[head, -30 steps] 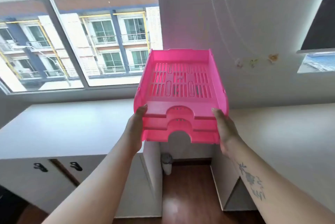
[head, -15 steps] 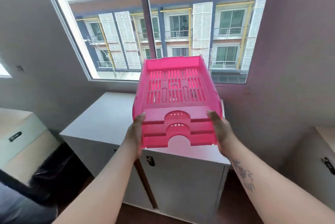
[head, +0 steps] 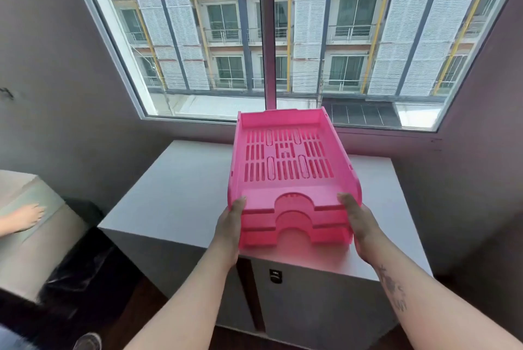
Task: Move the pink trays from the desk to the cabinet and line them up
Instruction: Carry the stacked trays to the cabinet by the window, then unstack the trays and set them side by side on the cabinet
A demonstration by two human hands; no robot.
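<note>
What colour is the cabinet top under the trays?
White, seen in the head view: cabinet top beneath the pink trays.

Single head view, looking forward and down (wide-angle), close over cabinet [head: 175, 180], facing window [head: 353, 46]

No readable text anywhere; small dark tag on cabinet [head: 325, 293] door too blurred to read.

Bright window [head: 283, 38], grey walls [head: 56, 66], perhaps dark floor [head: 119, 307]
</note>
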